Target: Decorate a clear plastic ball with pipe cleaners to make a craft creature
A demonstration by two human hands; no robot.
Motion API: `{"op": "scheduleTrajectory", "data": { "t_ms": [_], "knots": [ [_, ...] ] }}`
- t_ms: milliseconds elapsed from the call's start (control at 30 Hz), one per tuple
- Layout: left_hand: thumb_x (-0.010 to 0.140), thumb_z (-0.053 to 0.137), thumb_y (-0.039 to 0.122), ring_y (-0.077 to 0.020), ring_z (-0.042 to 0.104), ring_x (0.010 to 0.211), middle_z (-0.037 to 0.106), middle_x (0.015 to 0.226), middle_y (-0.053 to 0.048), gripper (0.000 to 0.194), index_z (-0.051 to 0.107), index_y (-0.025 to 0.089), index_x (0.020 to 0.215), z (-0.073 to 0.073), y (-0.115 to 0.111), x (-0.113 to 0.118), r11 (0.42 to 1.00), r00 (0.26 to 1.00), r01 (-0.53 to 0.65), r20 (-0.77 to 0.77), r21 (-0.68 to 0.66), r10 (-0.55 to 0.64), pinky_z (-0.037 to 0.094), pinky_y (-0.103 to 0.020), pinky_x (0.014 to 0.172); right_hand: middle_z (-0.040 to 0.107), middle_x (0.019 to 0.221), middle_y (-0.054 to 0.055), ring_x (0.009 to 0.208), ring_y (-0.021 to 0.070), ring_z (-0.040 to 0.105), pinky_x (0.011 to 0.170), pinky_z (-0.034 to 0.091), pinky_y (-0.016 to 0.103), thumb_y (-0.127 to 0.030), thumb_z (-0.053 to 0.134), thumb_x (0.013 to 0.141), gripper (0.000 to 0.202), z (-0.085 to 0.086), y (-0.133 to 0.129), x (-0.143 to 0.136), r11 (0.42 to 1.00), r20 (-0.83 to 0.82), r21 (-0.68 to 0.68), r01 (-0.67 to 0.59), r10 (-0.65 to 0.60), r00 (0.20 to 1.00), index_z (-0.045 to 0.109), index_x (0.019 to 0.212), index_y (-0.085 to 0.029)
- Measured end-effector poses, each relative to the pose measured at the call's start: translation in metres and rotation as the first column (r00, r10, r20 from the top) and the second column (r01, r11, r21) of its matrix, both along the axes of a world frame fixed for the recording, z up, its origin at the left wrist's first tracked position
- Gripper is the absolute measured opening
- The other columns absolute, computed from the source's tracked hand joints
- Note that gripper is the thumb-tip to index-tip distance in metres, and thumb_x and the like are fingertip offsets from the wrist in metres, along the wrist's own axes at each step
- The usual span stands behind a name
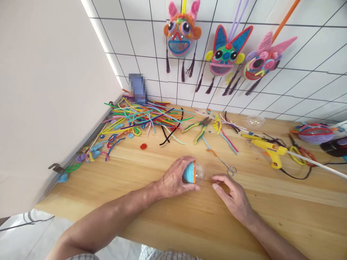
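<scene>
— Holding what?
— Gripping blue-wrapped clear ball (189, 172) with left hand (173, 180), toward five o'clock from view's centre.
— And at four o'clock from there?
— Holding right hand (231, 195) loosely curved, empty. Seemingly steadying only; probably calling next for gentle grip.

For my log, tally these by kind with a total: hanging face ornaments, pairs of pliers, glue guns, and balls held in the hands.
Hanging face ornaments: 3
Pliers: 1
Glue gun: 1
Ball in the left hand: 1
Total: 6
</scene>
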State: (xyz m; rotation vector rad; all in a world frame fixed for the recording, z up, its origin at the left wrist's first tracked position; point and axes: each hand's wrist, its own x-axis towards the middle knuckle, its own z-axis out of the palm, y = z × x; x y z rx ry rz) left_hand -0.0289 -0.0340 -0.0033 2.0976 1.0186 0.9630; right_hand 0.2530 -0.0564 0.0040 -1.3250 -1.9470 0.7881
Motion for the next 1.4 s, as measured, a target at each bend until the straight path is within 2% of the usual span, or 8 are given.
{"op": "scheduleTrajectory", "data": {
  "t_ms": [167,300,433,500,600,700,1033,1400],
  "knots": [
    [0.088,0.081,0.062,-0.0364,0.056,0.146,0.056,0.153,-0.022,0.091,0.039,0.025,0.160,-0.0032,0.0007,-0.0006,0.996,0.999,0.030,0.016,0.083,-0.031,0.051,-0.055,0.120,0.081,0.099,0.006,0.091,0.0229,0.079,0.081,0.064,0.032,-0.038,0.064,0.101,0.017,0.0001,0.0001,-0.0005,1.000,-0.011,0.011,-0.010,0.010,1.000,0.075,0.106,-0.026],
    [0.091,0.078,0.061,-0.0357,0.057,0.146,0.054,0.155,-0.022,0.087,0.039,0.026,0.161,-0.0038,-0.0004,-0.0019,0.997,0.999,0.036,-0.011,0.075,-0.035,0.052,-0.055,0.120,0.080,0.099,0.005,0.088,0.0215,0.077,0.081,0.063,0.031,-0.034,0.065,0.101,0.013,0.0012,0.0003,-0.0017,0.999,-0.021,0.033,-0.018,0.019,1.000,0.074,0.106,-0.026],
    [0.082,0.088,0.060,-0.0390,0.052,0.150,0.050,0.160,-0.023,0.100,0.037,0.027,0.163,-0.0039,-0.0020,-0.0028,0.998,0.998,0.048,-0.052,0.043,-0.046,0.049,-0.058,0.122,0.080,0.101,0.004,0.090,0.0202,0.077,0.082,0.062,0.030,-0.029,0.063,0.101,0.013,0.0032,-0.0001,-0.0035,0.999,-0.017,0.036,-0.036,0.037,0.999,0.074,0.108,-0.026],
    [0.081,0.091,0.054,-0.0396,0.051,0.151,0.049,0.161,-0.023,0.102,0.037,0.027,0.163,-0.0038,-0.0026,-0.0027,0.999,0.997,0.037,-0.067,0.031,-0.035,0.049,-0.059,0.123,0.080,0.101,0.004,0.090,0.0198,0.077,0.082,0.061,0.030,-0.029,0.063,0.102,0.013,0.0038,-0.0003,-0.0041,0.999,-0.019,0.038,-0.039,0.039,0.999,0.074,0.108,-0.026],
    [0.087,0.089,0.042,-0.0369,0.052,0.150,0.051,0.159,-0.021,0.094,0.036,0.028,0.163,-0.0023,-0.0029,-0.0024,0.999,0.998,0.024,-0.061,0.031,-0.022,0.050,-0.056,0.122,0.080,0.100,0.004,0.089,0.0195,0.076,0.082,0.061,0.030,-0.030,0.064,0.101,0.012,0.0042,-0.0006,-0.0045,0.999,-0.026,0.039,-0.033,0.034,0.999,0.073,0.108,-0.026],
    [0.088,0.087,0.037,-0.0352,0.055,0.148,0.054,0.157,-0.020,0.091,0.037,0.028,0.162,-0.0001,-0.0025,-0.0023,0.999,0.998,0.027,-0.053,0.040,-0.024,0.051,-0.055,0.122,0.080,0.100,0.004,0.090,0.0194,0.076,0.081,0.061,0.030,-0.031,0.064,0.102,0.013,0.0046,-0.0012,-0.0043,0.999,-0.034,0.024,-0.031,0.032,0.999,0.073,0.108,-0.026],
    [0.086,0.088,0.036,-0.0362,0.057,0.146,0.057,0.155,-0.020,0.091,0.038,0.027,0.161,-0.0009,-0.0018,-0.0024,0.998,0.997,0.016,-0.070,0.054,-0.013,0.052,-0.054,0.120,0.080,0.102,0.005,0.092,0.0192,0.076,0.079,0.061,0.028,-0.031,0.064,0.102,0.013,0.0051,-0.0023,-0.0032,0.999,-0.040,-0.020,-0.030,0.029,0.999,0.074,0.109,-0.026],
    [0.086,0.087,0.036,-0.0358,0.058,0.144,0.058,0.152,-0.020,0.088,0.039,0.026,0.158,-0.0023,0.0019,0.0000,0.999,0.998,0.018,-0.060,0.028,-0.016,0.051,-0.055,0.120,0.080,0.099,0.005,0.087,0.0205,0.076,0.082,0.062,0.033,-0.034,0.064,0.100,0.015,0.0049,0.0009,-0.0043,1.000,-0.046,-0.017,-0.013,0.012,0.999,0.075,0.107,-0.025]
  ]
}}
